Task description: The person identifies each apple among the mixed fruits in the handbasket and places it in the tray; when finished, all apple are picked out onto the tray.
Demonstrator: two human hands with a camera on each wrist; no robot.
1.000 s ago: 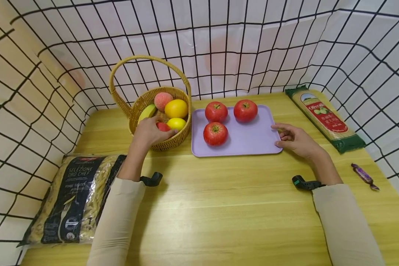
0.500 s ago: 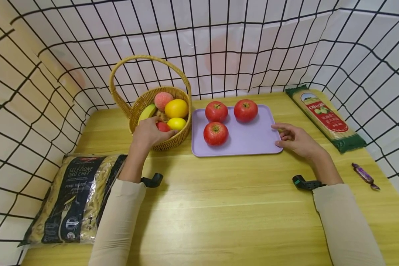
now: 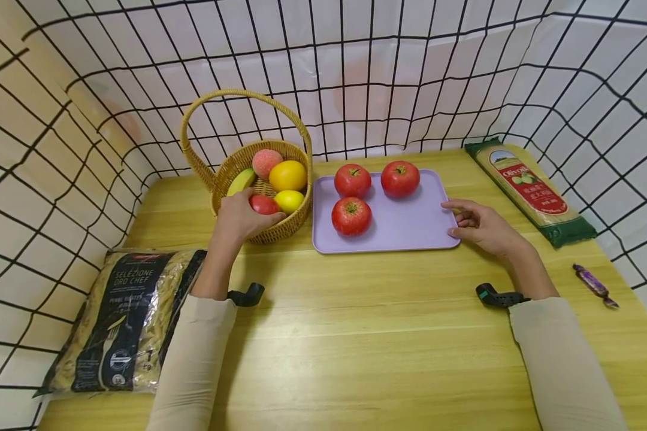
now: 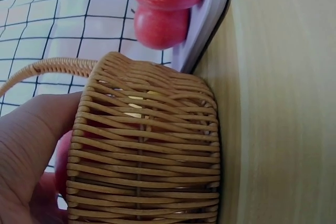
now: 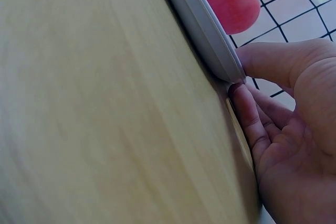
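My left hand (image 3: pixel 241 218) reaches over the front rim of the wicker basket (image 3: pixel 272 233). Its thumb and fingers hold a smooth red apple (image 3: pixel 264 205), partly hidden by the hand. Beside that apple in the basket lie a small lemon (image 3: pixel 289 202), a larger yellow fruit (image 3: pixel 288 176), a pink peach (image 3: pixel 266 163) and a banana (image 3: pixel 241 181). At the right end of the lilac tray (image 3: pixel 404 230) my right hand (image 3: pixel 480 227) pinches the rim, thumb over the edge and fingertips under it in the right wrist view. Three red apples (image 3: pixel 351 216) sit on the tray's left and back.
A bag of penne pasta (image 3: pixel 124 323) lies at the left, close to the left forearm. Toward the back right is a packet of spaghetti (image 3: pixel 531 188), with a purple wrapped candy (image 3: pixel 595 285) in front. A black wire grid (image 3: pixel 356 78) encloses the table's back and sides.
More of the red apple shows between my left thumb and fingers, and it has shifted slightly up in the basket. My right hand keeps its place at the tray.
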